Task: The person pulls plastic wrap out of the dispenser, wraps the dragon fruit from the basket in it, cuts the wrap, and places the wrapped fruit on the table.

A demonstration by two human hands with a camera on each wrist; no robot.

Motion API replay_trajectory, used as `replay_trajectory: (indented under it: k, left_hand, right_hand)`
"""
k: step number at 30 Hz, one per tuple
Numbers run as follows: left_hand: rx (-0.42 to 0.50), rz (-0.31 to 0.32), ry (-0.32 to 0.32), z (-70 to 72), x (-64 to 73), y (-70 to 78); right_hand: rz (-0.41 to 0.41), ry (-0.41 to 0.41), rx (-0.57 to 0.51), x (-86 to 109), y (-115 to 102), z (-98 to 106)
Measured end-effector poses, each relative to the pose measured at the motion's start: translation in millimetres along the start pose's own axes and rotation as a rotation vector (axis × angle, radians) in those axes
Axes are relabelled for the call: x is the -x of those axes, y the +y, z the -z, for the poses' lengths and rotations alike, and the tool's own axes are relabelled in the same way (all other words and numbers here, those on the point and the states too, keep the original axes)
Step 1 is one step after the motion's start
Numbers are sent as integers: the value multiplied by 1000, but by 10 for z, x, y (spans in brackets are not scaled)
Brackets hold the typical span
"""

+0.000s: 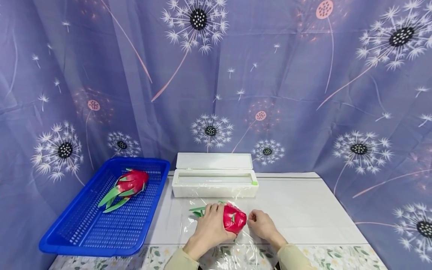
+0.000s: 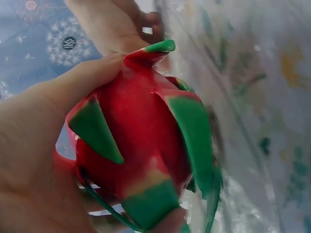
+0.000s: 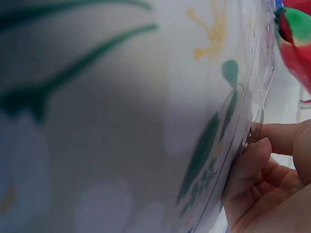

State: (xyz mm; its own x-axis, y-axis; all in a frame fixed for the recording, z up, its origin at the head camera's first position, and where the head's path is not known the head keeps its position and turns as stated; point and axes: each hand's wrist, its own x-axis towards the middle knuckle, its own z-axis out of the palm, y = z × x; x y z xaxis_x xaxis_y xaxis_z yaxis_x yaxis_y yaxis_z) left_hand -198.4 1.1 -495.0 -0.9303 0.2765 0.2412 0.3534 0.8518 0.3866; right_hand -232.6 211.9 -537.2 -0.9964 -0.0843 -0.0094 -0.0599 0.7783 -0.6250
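Observation:
My left hand (image 1: 210, 227) grips a red dragon fruit (image 1: 235, 219) with green leaf tips, in the middle of the table close to me. The left wrist view shows the thumb along one side of that fruit. Clear cling film (image 1: 248, 249) lies under and around it, running from the white film box (image 1: 214, 190) behind. Just right of the fruit, my right hand (image 1: 264, 225) has its thumb and finger together. In the right wrist view these fingertips pinch an edge of the clear film (image 3: 265, 80).
At the left stands a blue plastic basket (image 1: 98, 250) with another dragon fruit (image 1: 133, 182) in it. The film box's lid (image 1: 214, 161) is raised. A white sheet (image 1: 303, 210) and a floral cloth (image 1: 327, 257) cover the table, with a patterned curtain (image 1: 287, 82) around it.

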Motion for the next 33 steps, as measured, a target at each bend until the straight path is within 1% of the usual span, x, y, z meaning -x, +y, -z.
replay_trajectory:
  k: [4,8,12,16,18,22,25,28,33]
  left_hand:
    - [8,22,-11,-3,-13,3]
    - [0,19,-23,-2,-39,9]
    - [22,27,-70,18,-61,8]
    - [51,40,-114,32,-75,-20]
    - [52,38,-123,40,-82,-41]
    - [23,26,-139,86,-89,-65]
    - [-17,17,-154,134,-91,-64]
    - [-55,13,-174,169,-102,-50]
    - [-64,27,-221,196,-144,-5]
  right_hand:
    - [-4,-2,1,1,-1,-9]
    - [14,14,5,6,5,-12]
    - [11,22,9,6,10,-5]
    - [-17,14,10,3,11,1]
    - [-31,8,9,3,8,-2]
    - [-40,-4,-3,9,-10,-10]
    - [-43,-12,-12,18,-26,-9]
    - [-37,-2,-13,23,-30,-4]
    - [-17,18,-38,33,-9,24]
